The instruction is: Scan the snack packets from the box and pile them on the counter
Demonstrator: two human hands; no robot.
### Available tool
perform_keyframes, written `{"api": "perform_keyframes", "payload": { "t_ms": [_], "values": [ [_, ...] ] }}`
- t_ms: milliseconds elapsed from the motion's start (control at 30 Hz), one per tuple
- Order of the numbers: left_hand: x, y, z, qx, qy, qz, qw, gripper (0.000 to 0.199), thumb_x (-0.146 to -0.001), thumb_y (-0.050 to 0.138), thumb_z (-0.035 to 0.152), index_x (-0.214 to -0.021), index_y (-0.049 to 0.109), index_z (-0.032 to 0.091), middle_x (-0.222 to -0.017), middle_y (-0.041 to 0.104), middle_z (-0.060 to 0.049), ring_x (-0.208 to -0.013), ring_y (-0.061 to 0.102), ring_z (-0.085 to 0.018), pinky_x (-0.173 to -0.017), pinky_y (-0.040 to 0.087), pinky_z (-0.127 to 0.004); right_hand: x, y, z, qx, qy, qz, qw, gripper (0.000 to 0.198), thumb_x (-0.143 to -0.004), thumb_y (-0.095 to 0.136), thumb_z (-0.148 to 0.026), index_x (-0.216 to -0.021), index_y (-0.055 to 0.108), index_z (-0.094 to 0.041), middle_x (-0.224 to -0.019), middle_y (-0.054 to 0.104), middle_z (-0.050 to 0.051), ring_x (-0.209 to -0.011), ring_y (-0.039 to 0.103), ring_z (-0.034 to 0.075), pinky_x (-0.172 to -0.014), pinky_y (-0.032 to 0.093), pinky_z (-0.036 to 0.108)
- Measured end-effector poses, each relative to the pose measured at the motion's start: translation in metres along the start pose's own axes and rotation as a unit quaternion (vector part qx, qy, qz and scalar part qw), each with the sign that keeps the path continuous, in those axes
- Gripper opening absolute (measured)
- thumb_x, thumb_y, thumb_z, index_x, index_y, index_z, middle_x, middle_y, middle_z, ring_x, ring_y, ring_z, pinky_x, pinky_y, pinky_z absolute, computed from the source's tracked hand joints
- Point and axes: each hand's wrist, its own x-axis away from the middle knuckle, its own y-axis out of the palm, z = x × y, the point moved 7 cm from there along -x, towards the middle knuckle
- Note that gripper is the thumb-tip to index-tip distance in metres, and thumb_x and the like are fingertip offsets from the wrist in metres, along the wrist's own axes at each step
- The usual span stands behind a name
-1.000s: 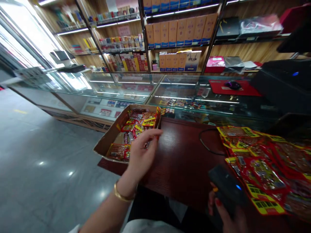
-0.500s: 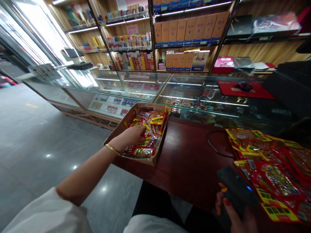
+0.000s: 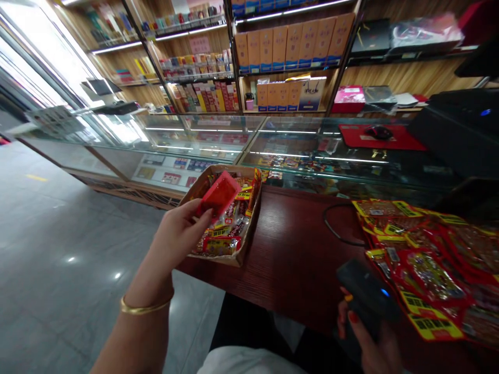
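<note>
Between the thumb and fingers of my left hand (image 3: 181,228) is a red snack packet (image 3: 221,195), raised over a cardboard box (image 3: 249,244). Many small packets (image 3: 224,245) in red, yellow and clear wrapping fill that box. My right hand (image 3: 364,332), low at the right, is wrapped round the handle of a black barcode scanner (image 3: 368,291) with a blue light lit on it. Right of the scanner lies a pile of red and yellow snack packets (image 3: 424,275).
The box and pile rest on a dark red wooden table (image 3: 288,234). A black cable (image 3: 331,228) curls beside the pile. Behind stands a glass display counter (image 3: 218,137) with a red mouse pad (image 3: 401,141) and a mouse (image 3: 379,133). Shelves of boxed goods (image 3: 292,47) line the wall.
My left hand has come up out of the box towards me, now with the red snack packet in its fingers. The right hand still holds the scanner. The view has shifted slightly.
</note>
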Motion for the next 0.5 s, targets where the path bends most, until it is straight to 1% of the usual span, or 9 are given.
{"api": "perform_keyframes", "payload": {
  "t_ms": [33,67,167,233,267,333,400,467,500],
  "values": [
    [0.005,0.012,0.009,0.086,-0.009,-0.007,0.996,0.031,-0.085,0.063,0.043,-0.099,0.075,0.018,-0.081,0.074,-0.005,-0.072,0.066,-0.020,-0.066,0.051,-0.028,0.001,0.001,-0.001,-0.001,-0.004,0.001,1.000,0.043,-0.082,0.077,-0.058,-0.104,0.068,-0.022,-0.065,0.065,-0.003,-0.050,0.056,0.013,-0.053,0.051,0.025],
    [0.008,0.030,0.017,0.162,-0.016,-0.026,0.986,0.031,-0.085,0.063,0.042,-0.101,0.074,0.018,-0.082,0.073,-0.004,-0.072,0.065,-0.019,-0.065,0.051,-0.027,0.001,0.002,-0.002,-0.002,-0.009,0.000,1.000,0.042,-0.083,0.076,-0.058,-0.103,0.069,-0.022,-0.065,0.065,-0.003,-0.050,0.056,0.013,-0.053,0.050,0.025],
    [0.013,0.112,0.040,0.314,-0.022,-0.124,0.941,0.025,-0.084,0.062,0.035,-0.099,0.072,0.017,-0.083,0.071,-0.003,-0.072,0.062,-0.017,-0.063,0.050,-0.025,0.000,0.003,-0.001,-0.004,-0.031,-0.008,0.999,0.039,-0.085,0.075,-0.056,-0.100,0.070,-0.021,-0.064,0.065,-0.001,-0.050,0.057,0.014,-0.052,0.050,0.026],
    [0.011,0.171,0.051,0.354,-0.002,-0.179,0.918,0.017,-0.083,0.062,0.028,-0.091,0.071,0.017,-0.082,0.069,-0.003,-0.074,0.061,-0.016,-0.066,0.050,-0.025,-0.002,0.002,0.000,-0.001,-0.049,-0.008,0.999,0.040,-0.085,0.075,-0.056,-0.099,0.070,-0.020,-0.063,0.066,0.000,-0.049,0.058,0.015,-0.050,0.050,0.027],
    [0.008,0.196,0.054,0.363,0.009,-0.190,0.912,0.013,-0.080,0.063,0.024,-0.089,0.071,0.017,-0.081,0.069,-0.003,-0.074,0.061,-0.016,-0.067,0.050,-0.025,-0.003,0.001,0.000,0.002,-0.058,-0.005,0.998,0.041,-0.084,0.075,-0.057,-0.099,0.070,-0.019,-0.063,0.066,0.000,-0.048,0.059,0.015,-0.050,0.050,0.027],
    [-0.001,0.237,0.055,0.367,0.028,-0.199,0.908,0.017,-0.074,0.065,0.015,-0.090,0.069,0.018,-0.080,0.068,-0.001,-0.074,0.061,-0.016,-0.069,0.050,-0.024,-0.004,0.000,0.000,0.009,-0.073,0.001,0.997,0.042,-0.084,0.075,-0.058,-0.099,0.070,-0.019,-0.061,0.065,-0.001,-0.046,0.058,0.015,-0.048,0.050,0.027],
    [-0.010,0.261,0.050,0.368,0.037,-0.201,0.907,0.026,-0.070,0.065,0.009,-0.093,0.069,0.018,-0.081,0.069,0.000,-0.074,0.062,-0.015,-0.070,0.050,-0.025,-0.004,0.002,-0.001,0.010,-0.074,0.001,0.997,0.040,-0.086,0.073,-0.058,-0.096,0.070,-0.019,-0.060,0.064,-0.001,-0.046,0.057,0.015,-0.048,0.049,0.027],
    [-0.018,0.270,0.042,0.376,0.038,-0.192,0.906,0.027,-0.070,0.063,0.007,-0.092,0.072,0.019,-0.084,0.071,-0.002,-0.080,0.065,-0.017,-0.077,0.052,-0.027,-0.003,0.003,-0.002,0.016,-0.068,0.005,0.998,0.038,-0.088,0.071,-0.057,-0.090,0.069,-0.019,-0.061,0.064,-0.001,-0.046,0.057,0.014,-0.049,0.049,0.026],
    [-0.021,0.271,0.037,0.381,0.036,-0.185,0.905,0.026,-0.070,0.062,0.007,-0.090,0.074,0.019,-0.089,0.072,-0.004,-0.087,0.067,-0.019,-0.083,0.052,-0.029,-0.002,0.004,-0.003,0.021,-0.064,0.007,0.998,0.037,-0.089,0.070,-0.057,-0.087,0.068,-0.019,-0.061,0.065,-0.001,-0.047,0.056,0.013,-0.050,0.049,0.026]
  ]
}}
